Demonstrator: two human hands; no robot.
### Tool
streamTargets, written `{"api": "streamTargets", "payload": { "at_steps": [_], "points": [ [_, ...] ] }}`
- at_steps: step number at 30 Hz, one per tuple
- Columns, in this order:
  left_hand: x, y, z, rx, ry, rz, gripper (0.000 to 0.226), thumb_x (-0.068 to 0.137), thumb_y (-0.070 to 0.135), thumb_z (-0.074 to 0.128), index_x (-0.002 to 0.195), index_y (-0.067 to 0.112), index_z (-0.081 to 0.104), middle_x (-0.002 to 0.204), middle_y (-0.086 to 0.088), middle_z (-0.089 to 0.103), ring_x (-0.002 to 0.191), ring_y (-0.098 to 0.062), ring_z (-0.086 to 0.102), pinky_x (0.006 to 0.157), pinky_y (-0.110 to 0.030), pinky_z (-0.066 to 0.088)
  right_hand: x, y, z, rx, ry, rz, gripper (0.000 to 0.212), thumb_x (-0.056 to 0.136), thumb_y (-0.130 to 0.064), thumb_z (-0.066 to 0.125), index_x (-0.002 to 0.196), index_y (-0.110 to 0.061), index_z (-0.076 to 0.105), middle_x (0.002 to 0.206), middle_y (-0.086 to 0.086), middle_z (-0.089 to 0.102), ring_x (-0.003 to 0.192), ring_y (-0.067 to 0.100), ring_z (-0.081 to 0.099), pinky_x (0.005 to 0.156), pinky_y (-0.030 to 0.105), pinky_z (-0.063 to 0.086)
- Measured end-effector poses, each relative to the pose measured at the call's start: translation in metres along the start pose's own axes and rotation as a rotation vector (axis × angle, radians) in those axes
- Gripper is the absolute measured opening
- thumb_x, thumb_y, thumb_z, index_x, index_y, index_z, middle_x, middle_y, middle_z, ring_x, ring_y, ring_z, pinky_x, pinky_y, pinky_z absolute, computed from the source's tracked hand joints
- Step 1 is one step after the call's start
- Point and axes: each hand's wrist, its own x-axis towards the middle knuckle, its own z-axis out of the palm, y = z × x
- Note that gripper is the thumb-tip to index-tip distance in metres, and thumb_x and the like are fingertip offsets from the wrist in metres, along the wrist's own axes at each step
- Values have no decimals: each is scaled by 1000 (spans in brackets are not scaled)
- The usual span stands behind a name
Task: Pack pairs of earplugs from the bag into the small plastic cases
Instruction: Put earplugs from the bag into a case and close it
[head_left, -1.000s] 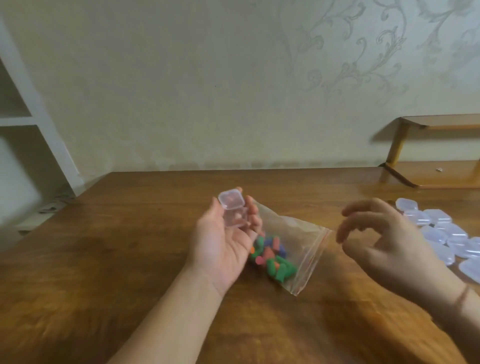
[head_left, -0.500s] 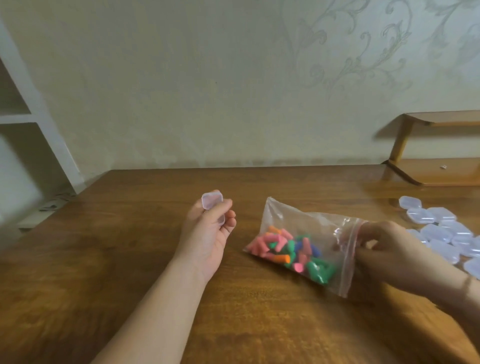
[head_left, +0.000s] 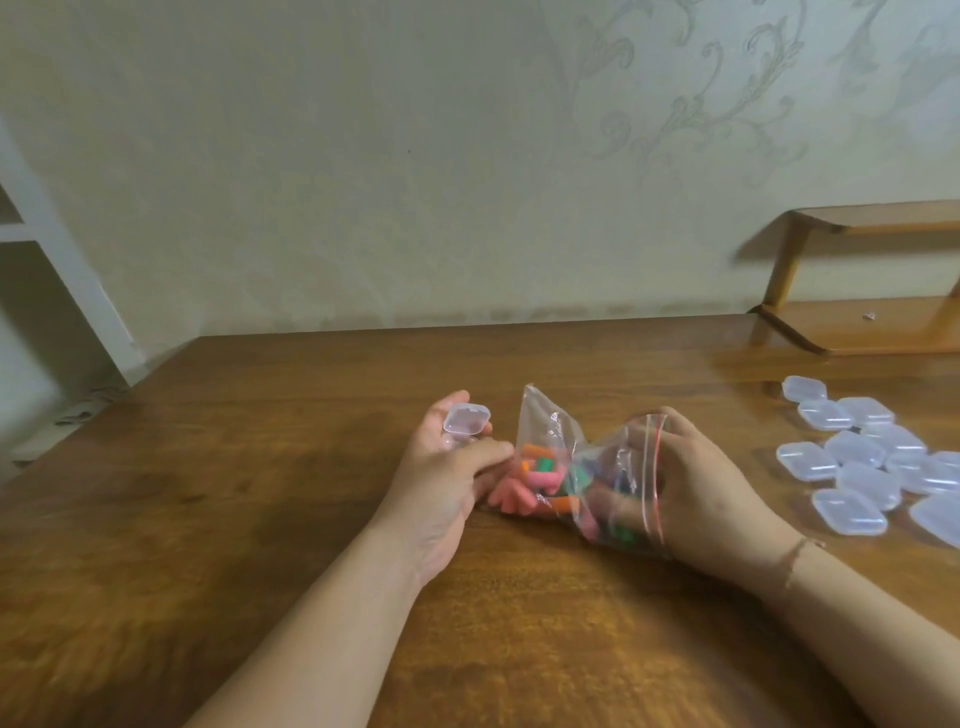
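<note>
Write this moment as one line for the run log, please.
left hand: holds small case | right hand: fingers inside bag of earplugs | spare cases: on table, right side

head cam | looks forward-down | close over table (head_left: 311, 519) | single view

left hand (head_left: 447, 467): curled, gripping | right hand (head_left: 696, 483): fingers curled (seemingly pinching)
</note>
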Motion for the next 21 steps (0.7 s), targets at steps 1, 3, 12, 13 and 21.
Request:
{"api": "streamTargets", "payload": {
  "at_steps": [1,3,12,13,21],
  "points": [
    [0,2,0,-27,2,-23,49,88,-6,61,130,20,51,116,-12,58,89,-20,67,72,-30,56,1,2,-2,23,12,12,31,74,-49,74,102,-37,64,103,-21,54,91,0,60,73,14,52],
    [1,4,-2,-8,9,-40,28,93,5,58,119,16,59,104,-10,62,90,-22,65,76,-33,55,0,6,-9,51,-21,48,21,81,-37,71,100,-40,60,91,-22,61,84,-7,61,64,7,49],
    [-11,2,-4,852,-72,163,12,96,20,58,96,24,70,90,5,68,73,-1,65,61,-12,51,-4,32,-46,34,89,222,6,85,-17,71,86,-23,73,83,-8,71,79,8,66,61,26,55],
    [-11,2,-4,958,-89,187,13,95,19,60,94,28,69,91,7,67,78,-3,64,65,-15,52,-4,34,-46,49,92,243,6,85,-17,71,87,-22,73,82,-7,71,79,9,67,62,29,57],
    [-18,14,-6,1052,-299,166,26,81,41,67,107,38,63,86,17,62,70,-4,56,63,-22,49,-5,36,-44,269,91,288,21,80,-4,74,87,-23,73,81,-6,74,81,8,69,61,24,59]
  ]
}}
